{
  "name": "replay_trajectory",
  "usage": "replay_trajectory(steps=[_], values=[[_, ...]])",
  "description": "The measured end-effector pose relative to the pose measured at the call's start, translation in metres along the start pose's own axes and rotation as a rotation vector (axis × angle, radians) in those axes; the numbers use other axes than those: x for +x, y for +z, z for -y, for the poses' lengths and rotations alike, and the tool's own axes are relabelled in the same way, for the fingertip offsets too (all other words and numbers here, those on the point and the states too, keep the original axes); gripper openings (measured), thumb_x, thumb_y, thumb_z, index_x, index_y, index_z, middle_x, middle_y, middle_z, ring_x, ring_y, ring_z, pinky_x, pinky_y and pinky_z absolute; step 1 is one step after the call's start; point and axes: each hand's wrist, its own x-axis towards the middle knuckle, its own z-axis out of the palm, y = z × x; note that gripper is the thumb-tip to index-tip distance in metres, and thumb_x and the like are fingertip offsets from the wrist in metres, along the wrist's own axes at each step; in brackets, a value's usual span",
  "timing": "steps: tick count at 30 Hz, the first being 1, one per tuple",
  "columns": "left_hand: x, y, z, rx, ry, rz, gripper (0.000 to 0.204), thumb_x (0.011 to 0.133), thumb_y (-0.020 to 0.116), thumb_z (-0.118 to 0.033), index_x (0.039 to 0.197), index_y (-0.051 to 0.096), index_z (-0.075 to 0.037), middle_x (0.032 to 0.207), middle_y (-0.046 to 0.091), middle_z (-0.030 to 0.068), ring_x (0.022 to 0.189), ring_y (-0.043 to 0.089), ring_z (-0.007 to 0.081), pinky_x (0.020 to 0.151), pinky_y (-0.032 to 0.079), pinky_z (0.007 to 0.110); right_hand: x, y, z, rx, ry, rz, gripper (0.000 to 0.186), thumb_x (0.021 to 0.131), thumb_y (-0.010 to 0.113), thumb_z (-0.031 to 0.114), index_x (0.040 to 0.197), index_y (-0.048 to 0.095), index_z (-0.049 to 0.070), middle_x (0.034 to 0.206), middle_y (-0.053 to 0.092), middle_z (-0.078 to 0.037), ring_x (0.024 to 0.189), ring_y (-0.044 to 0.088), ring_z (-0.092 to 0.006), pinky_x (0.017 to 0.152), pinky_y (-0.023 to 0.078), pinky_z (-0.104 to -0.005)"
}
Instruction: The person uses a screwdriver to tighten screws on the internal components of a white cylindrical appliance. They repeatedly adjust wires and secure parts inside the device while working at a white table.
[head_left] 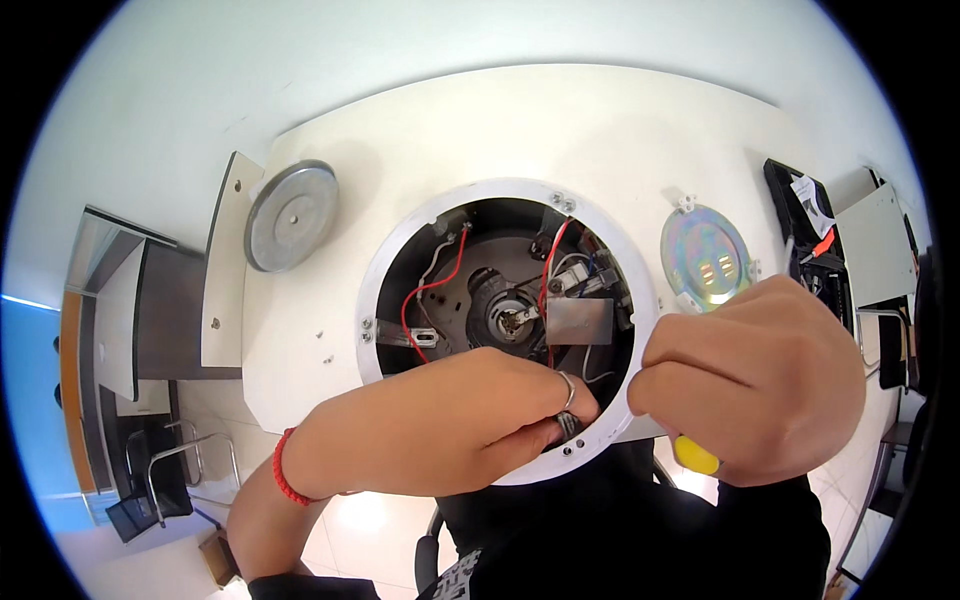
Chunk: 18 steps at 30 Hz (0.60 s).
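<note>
1. Two hands are at a round white-rimmed housing [500, 188], which stands on the bench [430, 130] beneath the left hand [500, 405] and just left of the right hand [765, 380].
2. Left hand: reaches over the near rim, thumb and fingertips drawn close together inside the cavity. Whether they pinch anything cannot be told.
3. Right hand: curled into a fist around a yellow object [697, 455], of which only a rounded end shows below the fingers. Its kind cannot be confirmed.
4. Done, as judged from the present layout: the housing is open. A grey metal lid [292, 216] lies off it, well beyond the left hand to the far left; an iridescent metal disc [705, 255] lies just beyond the right hand. Small loose metal pieces [324, 348] sit left of the left forearm.
5. Outstanding: the interior remains exposed. Red wires [549, 265], a central round fitting [507, 318] and a flat metal plate [580, 322] show beyond the left hand; neither loose cover is in place.
6. Not verifiable: the connections under the left fingers, which are hidden. Overall, the job is judged incomplete.
7. Equipment: a black tool case [800, 220] lies beyond the right hand, to its right.
</note>
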Motion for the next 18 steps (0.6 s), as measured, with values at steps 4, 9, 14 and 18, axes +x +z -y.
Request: replay_trajectory(steps=[4,9,14,18], values=[[-0.003,0.001,0.008,0.004,0.065,-0.015,0.016,0.099,0.058,-0.003,0.111,0.065,0.005,0.099,0.07,0.0249,0.095,0.065,0.0462,0.082,0.053,0.047,0.01,0.009,-0.007,0.079,-0.139,-0.018,0.036,0.06,0.081,0.013,0.093,0.071,0.005,0.087,0.067,-0.004,0.055,0.063,-0.017,0.043,0.043,-0.0307],[-0.002,-0.001,0.004,0.071,-0.021,0.02,0.013,0.099,0.058,-0.004,0.104,0.065,0.006,0.089,0.068,0.0239,0.088,0.065,0.046,0.078,0.053,0.048,0.022,0.024,-0.012,0.153,-0.274,-0.06,0.033,0.065,0.079,0.014,0.095,0.073,0.003,0.089,0.067,-0.003,0.053,0.062,-0.0172,0.041,0.042,-0.03],[-0.002,-0.004,0.007,0.072,0.004,0.03,0.014,0.098,0.06,-0.006,0.103,0.066,0.005,0.084,0.068,0.0222,0.081,0.065,0.0438,0.073,0.053,0.046,0.028,0.025,-0.008,0.195,-0.289,-0.005,0.028,0.067,0.079,0.009,0.094,0.073,0.004,0.089,0.067,-0.003,0.054,0.064,-0.018,0.042,0.044,-0.0301],[0.002,-0.01,0.008,0.158,-0.034,0.073,0.02,0.097,0.062,-0.01,0.109,0.069,0.005,0.083,0.071,0.0212,0.077,0.068,0.0402,0.073,0.054,0.044,0.024,0.027,-0.012,0.196,-0.284,0.01,0.024,0.07,0.081,0.007,0.092,0.073,0.005,0.089,0.067,-0.003,0.055,0.064,-0.0176,0.044,0.046,-0.0296]])
